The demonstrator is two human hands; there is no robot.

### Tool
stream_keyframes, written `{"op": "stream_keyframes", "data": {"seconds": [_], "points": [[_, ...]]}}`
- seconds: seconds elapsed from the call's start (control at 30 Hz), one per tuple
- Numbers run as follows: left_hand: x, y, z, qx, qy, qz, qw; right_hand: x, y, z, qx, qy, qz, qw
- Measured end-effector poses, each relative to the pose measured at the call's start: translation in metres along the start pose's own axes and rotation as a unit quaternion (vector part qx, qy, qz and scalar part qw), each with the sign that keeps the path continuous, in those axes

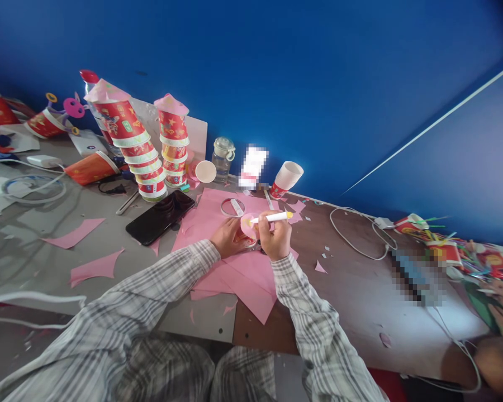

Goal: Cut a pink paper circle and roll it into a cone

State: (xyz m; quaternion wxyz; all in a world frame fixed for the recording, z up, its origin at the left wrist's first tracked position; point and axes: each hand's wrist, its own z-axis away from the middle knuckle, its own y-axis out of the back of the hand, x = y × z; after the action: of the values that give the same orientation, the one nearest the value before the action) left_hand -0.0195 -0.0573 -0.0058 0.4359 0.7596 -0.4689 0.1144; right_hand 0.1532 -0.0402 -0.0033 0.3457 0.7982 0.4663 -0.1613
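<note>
My right hand (275, 235) is closed around a white marker (272, 218) with a yellow end. The marker's tip meets a pink paper piece (247, 224), which bears some yellow marks. Under that pink piece a red printed paper cup (246, 242) partly shows, and my left hand (227, 239) grips it from the side. Most of the cup is hidden by my fingers. Both hands are above pink paper sheets (251, 282) spread on the table. Just beyond them lies a roll of tape (233, 207).
Left of the sheets lies a black phone (160, 216). Behind stand two stacked-cup towers with pink cone tops (171, 104), a glass jar (223, 159) and a white-and-red cup (285, 180). Pink scraps (96, 267) and cables (352, 245) lie about. Another person's hand (497, 363) is at the right edge.
</note>
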Motion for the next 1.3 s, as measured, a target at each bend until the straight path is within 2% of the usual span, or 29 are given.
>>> {"op": "stream_keyframes", "data": {"seconds": [0.13,0.4,0.6,0.8,1.17,1.3], "points": [[-0.0001,0.0001,0.0001,0.000,0.001,0.003,1.000,0.0015,-0.0002,0.0001,-0.010,-0.029,-0.022,0.999],[0.0016,0.0016,-0.0004,-0.011,0.007,-0.005,1.000,0.0004,0.0009,-0.0010,-0.005,-0.032,-0.024,0.999],[0.0023,0.0022,-0.0004,-0.008,0.006,-0.004,1.000,-0.0018,0.0031,-0.0016,-0.010,0.007,0.014,1.000],[0.0024,0.0020,-0.0009,-0.007,0.008,-0.002,1.000,-0.0027,0.0040,-0.0030,-0.003,0.016,0.015,1.000],[0.0028,0.0026,-0.0007,-0.013,0.013,0.001,1.000,-0.0033,0.0022,-0.0032,-0.011,-0.031,-0.020,0.999],[0.0031,0.0028,-0.0008,-0.012,0.016,-0.002,1.000,-0.0027,0.0047,-0.0039,0.040,-0.041,-0.024,0.998]]}}
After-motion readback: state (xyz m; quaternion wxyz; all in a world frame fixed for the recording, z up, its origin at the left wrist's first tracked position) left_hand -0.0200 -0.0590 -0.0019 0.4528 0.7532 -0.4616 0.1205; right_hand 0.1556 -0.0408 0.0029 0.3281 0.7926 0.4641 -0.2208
